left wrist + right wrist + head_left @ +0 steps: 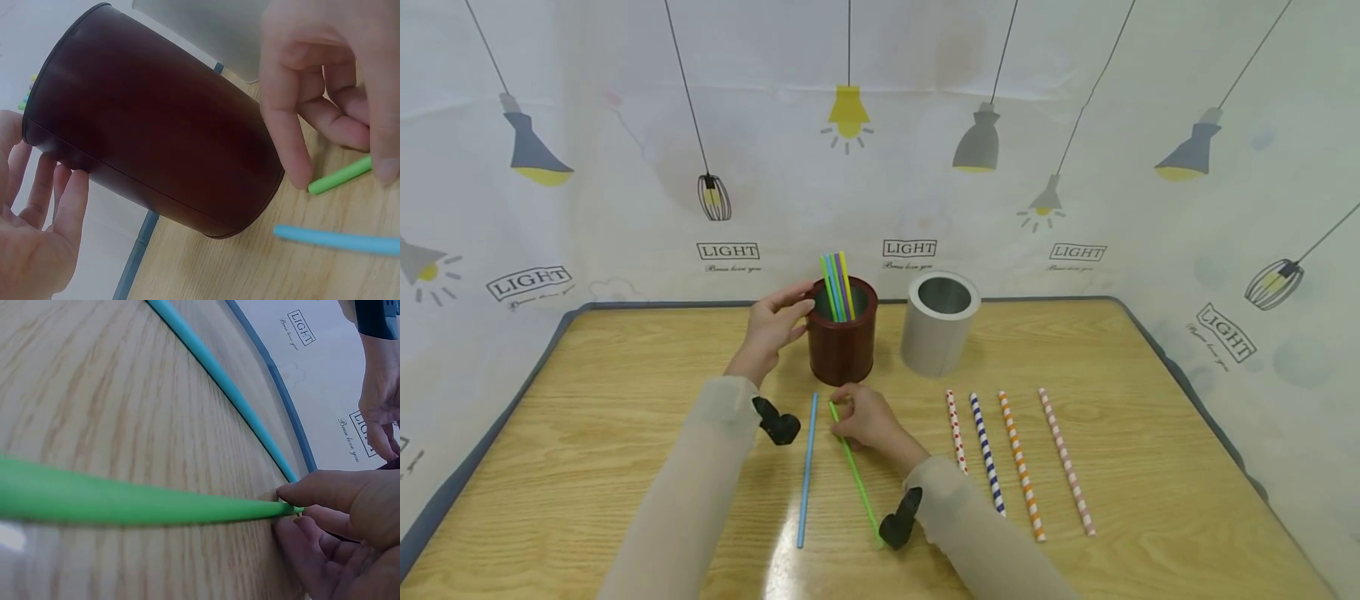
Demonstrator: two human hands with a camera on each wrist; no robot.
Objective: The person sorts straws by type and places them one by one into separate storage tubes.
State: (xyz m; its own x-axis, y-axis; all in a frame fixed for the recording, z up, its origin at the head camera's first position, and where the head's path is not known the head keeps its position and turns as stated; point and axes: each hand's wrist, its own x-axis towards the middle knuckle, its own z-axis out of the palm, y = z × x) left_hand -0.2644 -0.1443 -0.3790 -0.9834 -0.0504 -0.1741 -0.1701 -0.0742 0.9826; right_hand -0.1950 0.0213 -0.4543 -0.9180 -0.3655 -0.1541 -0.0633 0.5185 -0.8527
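My left hand [769, 327] holds the dark red cup [841, 354] at its upper left side, fingers round it near the rim. Several plain coloured straws [838, 283] lean upright inside that cup. Just in front of it, my right hand [868, 417] pinches the far end of a green straw [860, 483], thumb on one side and fingers on the other. In the right wrist view the green straw [137, 503] runs from the fingertips along the tabletop. A blue straw [807, 471] lies on the wooden table to the left of the green one.
To the right of the red cup stands a white cup [934, 333] with nothing showing inside. Paper straws lie in a row at right: red-dotted [956, 429], blue-striped [987, 450], orange-striped [1022, 467] and pink-striped [1067, 461]. A lamp-printed backdrop [910, 192] borders the table [647, 400].
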